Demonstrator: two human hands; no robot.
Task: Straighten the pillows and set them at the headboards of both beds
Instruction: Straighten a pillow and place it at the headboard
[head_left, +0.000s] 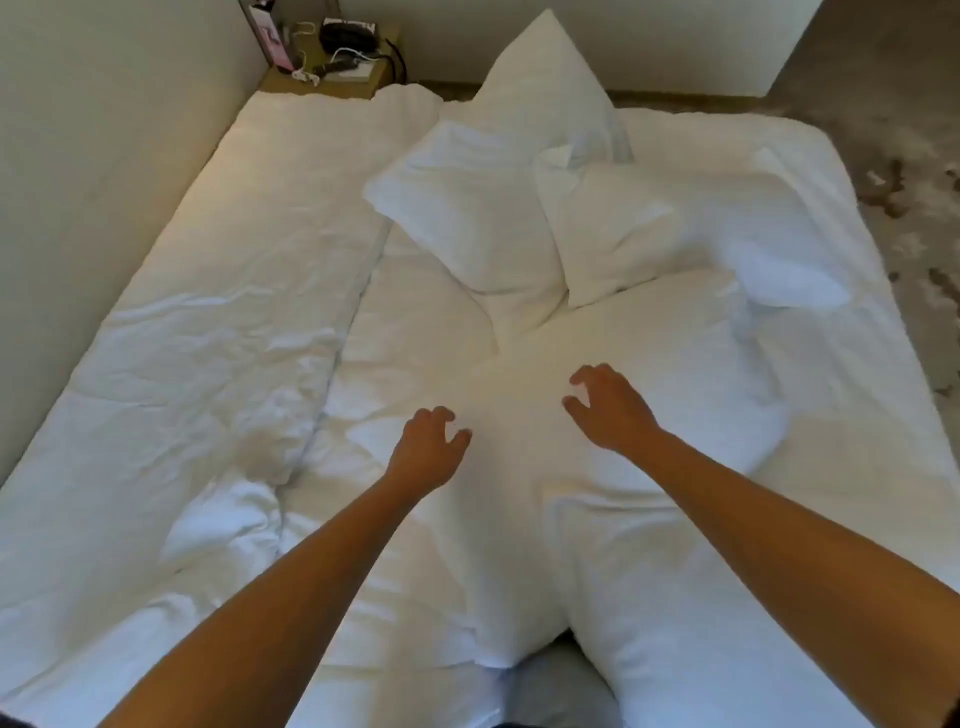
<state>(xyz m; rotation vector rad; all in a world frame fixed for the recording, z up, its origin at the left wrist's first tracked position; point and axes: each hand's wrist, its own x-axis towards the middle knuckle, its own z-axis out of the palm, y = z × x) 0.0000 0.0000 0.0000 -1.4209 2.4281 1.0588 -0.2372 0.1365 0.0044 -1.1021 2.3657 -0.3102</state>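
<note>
Three white pillows lie heaped in the middle of the joined beds. One pillow lies flat at centre left, a second pillow leans against it on the right, and a third pillow stands on end behind them. A large white pillow lies just in front of me, under my arms. My left hand and my right hand hover over it with fingers curled apart and hold nothing. The left bed's duvet is wrinkled.
A wall runs along the left bed. A wooden nightstand with cables, a dark object and a pink box stands at the far left corner. Grey patterned carpet lies to the right. A folded white cloth rests on the right bed.
</note>
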